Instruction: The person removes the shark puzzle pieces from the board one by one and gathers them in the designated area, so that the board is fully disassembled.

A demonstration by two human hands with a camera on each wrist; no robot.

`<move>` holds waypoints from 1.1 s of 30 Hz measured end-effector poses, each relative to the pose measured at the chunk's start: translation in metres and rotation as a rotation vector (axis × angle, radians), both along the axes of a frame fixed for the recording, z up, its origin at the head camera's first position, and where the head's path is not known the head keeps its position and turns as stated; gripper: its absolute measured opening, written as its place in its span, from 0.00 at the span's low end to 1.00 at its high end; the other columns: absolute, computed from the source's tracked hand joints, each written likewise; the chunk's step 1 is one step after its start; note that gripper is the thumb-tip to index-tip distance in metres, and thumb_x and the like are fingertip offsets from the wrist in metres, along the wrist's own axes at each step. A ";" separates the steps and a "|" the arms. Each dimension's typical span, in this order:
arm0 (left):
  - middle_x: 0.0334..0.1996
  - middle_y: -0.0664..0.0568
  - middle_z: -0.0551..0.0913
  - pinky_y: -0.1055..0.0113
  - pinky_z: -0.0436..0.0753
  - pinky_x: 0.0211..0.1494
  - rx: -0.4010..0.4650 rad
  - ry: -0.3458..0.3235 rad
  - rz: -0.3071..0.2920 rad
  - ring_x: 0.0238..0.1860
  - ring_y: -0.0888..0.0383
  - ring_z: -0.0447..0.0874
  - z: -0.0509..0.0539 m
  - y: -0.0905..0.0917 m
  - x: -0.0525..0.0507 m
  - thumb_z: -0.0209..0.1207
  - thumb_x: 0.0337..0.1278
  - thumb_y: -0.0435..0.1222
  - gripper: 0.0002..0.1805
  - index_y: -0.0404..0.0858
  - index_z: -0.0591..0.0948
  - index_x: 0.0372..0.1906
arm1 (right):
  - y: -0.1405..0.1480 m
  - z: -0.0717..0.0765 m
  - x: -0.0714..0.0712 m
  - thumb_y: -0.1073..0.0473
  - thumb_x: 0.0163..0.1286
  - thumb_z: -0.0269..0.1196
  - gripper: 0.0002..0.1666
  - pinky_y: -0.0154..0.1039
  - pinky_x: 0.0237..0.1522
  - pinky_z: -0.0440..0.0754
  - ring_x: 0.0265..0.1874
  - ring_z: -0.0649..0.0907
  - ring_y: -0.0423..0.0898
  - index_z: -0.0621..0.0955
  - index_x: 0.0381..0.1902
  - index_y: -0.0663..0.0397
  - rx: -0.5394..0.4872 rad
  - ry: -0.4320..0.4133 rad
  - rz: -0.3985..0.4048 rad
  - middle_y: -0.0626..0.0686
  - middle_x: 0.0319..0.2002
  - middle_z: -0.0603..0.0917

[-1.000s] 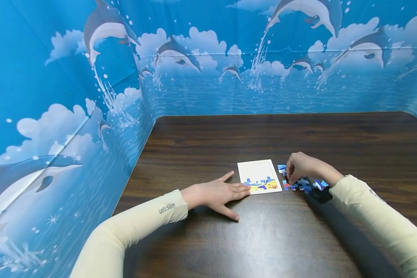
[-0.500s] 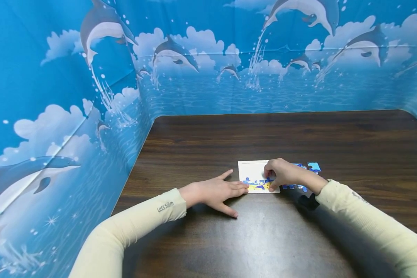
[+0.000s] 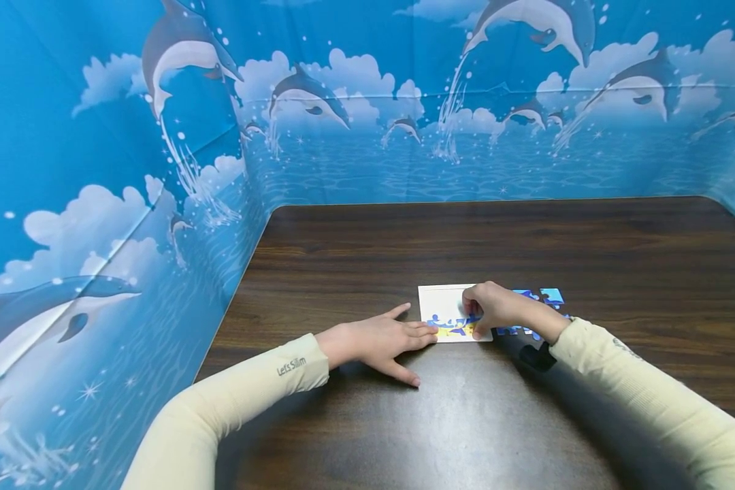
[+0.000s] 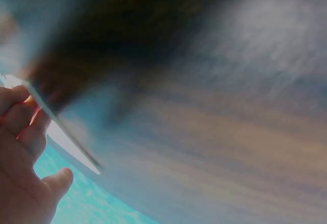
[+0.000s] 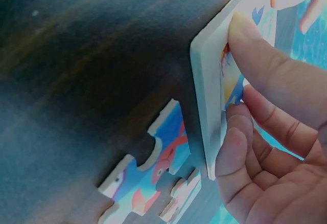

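A white puzzle board (image 3: pixel 441 299) lies on the table, its lower strip filled with blue and yellow puzzle pieces (image 3: pixel 450 327). My left hand (image 3: pixel 382 342) lies flat with spread fingers, the fingertips resting on the board's lower left corner. At the board's right side my right hand (image 3: pixel 497 306) bends over the filled strip. In the right wrist view, its thumb and curled fingers pinch a blue and yellow puzzle piece (image 5: pixel 233 83) against the board; the fingers partly hide it. The left wrist view is blurred, with the left hand (image 4: pixel 23 157) at the board's edge.
Loose blue puzzle pieces (image 3: pixel 551 295) lie right of the board, partly hidden by the right forearm. Some with red fish parts (image 5: pixel 153 175) show in the right wrist view. A dark wooden table (image 3: pixel 367 245) meets a blue dolphin curtain (image 3: pixel 367 150) behind and left.
My right hand has moved left from the loose pieces onto the board's right side, and over the last half second it has barely moved. The left hand stays on the board's corner.
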State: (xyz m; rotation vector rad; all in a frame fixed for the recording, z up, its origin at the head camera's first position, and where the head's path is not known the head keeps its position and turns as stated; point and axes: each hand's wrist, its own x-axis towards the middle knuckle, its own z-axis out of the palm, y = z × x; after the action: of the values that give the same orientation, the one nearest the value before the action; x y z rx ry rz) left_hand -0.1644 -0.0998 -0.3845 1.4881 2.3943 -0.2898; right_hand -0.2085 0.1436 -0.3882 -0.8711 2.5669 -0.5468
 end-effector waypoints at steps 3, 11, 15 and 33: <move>0.71 0.56 0.63 0.46 0.48 0.75 0.006 0.072 -0.022 0.71 0.63 0.60 0.003 0.008 0.000 0.45 0.61 0.64 0.39 0.44 0.64 0.69 | -0.001 -0.001 0.000 0.63 0.44 0.76 0.17 0.33 0.30 0.72 0.25 0.72 0.41 0.78 0.29 0.59 -0.002 0.003 0.004 0.51 0.26 0.78; 0.67 0.56 0.69 0.57 0.59 0.73 0.029 0.299 -0.090 0.69 0.63 0.65 -0.002 0.039 0.006 0.39 0.65 0.62 0.35 0.44 0.69 0.67 | 0.000 0.000 -0.001 0.64 0.42 0.76 0.17 0.32 0.30 0.72 0.25 0.72 0.40 0.78 0.28 0.58 0.006 -0.016 -0.017 0.49 0.25 0.76; 0.73 0.55 0.57 0.58 0.53 0.76 -0.034 0.259 -0.052 0.73 0.62 0.54 -0.010 0.045 0.010 0.36 0.64 0.64 0.40 0.43 0.57 0.73 | -0.001 0.001 -0.001 0.65 0.42 0.76 0.17 0.32 0.29 0.71 0.25 0.72 0.40 0.78 0.27 0.57 0.014 -0.015 -0.012 0.50 0.24 0.76; 0.76 0.48 0.47 0.61 0.50 0.76 0.019 0.046 -0.037 0.76 0.55 0.43 -0.019 0.037 0.004 0.42 0.64 0.62 0.44 0.38 0.48 0.74 | 0.007 0.005 0.011 0.62 0.51 0.72 0.13 0.32 0.30 0.71 0.27 0.71 0.40 0.81 0.34 0.61 -0.024 0.111 0.069 0.50 0.28 0.77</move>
State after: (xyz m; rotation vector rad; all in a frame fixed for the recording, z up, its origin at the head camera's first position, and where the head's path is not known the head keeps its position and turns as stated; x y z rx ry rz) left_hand -0.1603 -0.0632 -0.4031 1.5514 2.4144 -0.3136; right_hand -0.1976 0.1510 -0.3836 -1.0205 2.6229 -0.5236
